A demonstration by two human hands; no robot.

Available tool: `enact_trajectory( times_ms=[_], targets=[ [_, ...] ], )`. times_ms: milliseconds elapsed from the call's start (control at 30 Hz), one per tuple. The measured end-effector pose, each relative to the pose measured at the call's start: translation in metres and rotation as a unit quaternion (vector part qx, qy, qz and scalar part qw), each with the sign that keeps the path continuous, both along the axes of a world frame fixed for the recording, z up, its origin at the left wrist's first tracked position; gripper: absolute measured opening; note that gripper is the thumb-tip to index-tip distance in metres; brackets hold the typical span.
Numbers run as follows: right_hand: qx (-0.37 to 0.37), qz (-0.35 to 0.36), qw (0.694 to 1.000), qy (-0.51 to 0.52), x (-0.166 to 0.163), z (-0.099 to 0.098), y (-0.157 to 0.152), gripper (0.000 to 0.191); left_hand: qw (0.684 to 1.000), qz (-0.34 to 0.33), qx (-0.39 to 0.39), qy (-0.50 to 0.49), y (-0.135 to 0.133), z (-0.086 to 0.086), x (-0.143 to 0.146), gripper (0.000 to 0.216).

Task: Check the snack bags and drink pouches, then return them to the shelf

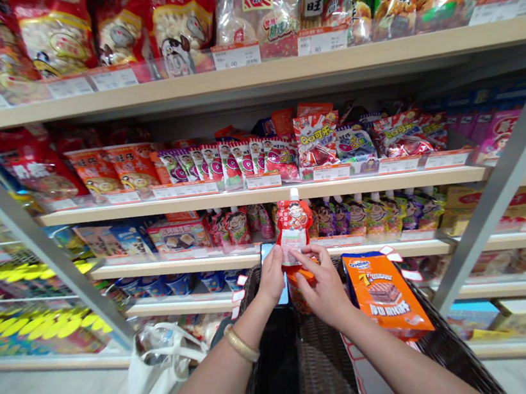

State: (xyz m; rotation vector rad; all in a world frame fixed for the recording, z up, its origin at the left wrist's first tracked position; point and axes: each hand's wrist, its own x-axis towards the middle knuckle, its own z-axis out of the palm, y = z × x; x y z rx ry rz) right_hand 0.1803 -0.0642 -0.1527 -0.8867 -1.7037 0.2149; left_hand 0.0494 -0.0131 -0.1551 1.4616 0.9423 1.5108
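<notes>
A red drink pouch (pixel 293 225) with a white cap and a cartoon face is held upright in front of the shelves. My left hand (pixel 272 279) pinches its lower left edge, and a phone (pixel 285 293) shows behind that hand. My right hand (pixel 324 284) touches the pouch's lower right corner with curled fingers. Both hands hover over a dark wicker basket (pixel 455 355). A gold bangle (pixel 240 344) sits on my left wrist.
An orange Ovaltine bag (pixel 386 294) stands in the basket, with a second dark phone (pixel 280 364) lying flat. A white tote bag (pixel 159 358) hangs at the left. Wooden shelves (pixel 264 187) hold rows of snack packets; a grey post (pixel 509 165) stands at the right.
</notes>
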Motion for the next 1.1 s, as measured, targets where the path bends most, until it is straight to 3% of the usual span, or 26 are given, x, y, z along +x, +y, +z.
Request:
enact_trajectory(
  times_ms=[300,500,667,767,900,1100],
  targets=[
    [-0.013,-0.002,0.999,0.031,-0.001,0.001,-0.001,0.047,1.000,-0.009,0.013,0.027,-0.004,0.007,0.000,0.055],
    [-0.044,0.005,0.998,0.053,0.001,0.006,-0.002,0.042,0.998,-0.012,0.026,0.062,-0.009,0.015,0.002,0.036],
    [-0.034,0.006,0.997,0.067,0.003,0.010,-0.004,0.037,0.997,0.027,0.018,0.069,-0.008,0.012,0.005,0.046],
    [-0.007,-0.024,0.997,0.075,0.003,0.013,-0.005,0.035,0.997,0.012,0.043,0.059,-0.005,0.007,0.007,0.047],
    [0.013,-0.032,0.994,0.102,0.005,0.017,-0.007,0.038,0.995,-0.041,0.068,0.054,-0.004,0.003,0.006,0.047],
    [0.029,-0.029,0.989,0.144,0.008,0.023,-0.013,0.054,0.985,-0.033,0.124,0.114,-0.009,0.007,0.003,0.038]
  ],
)
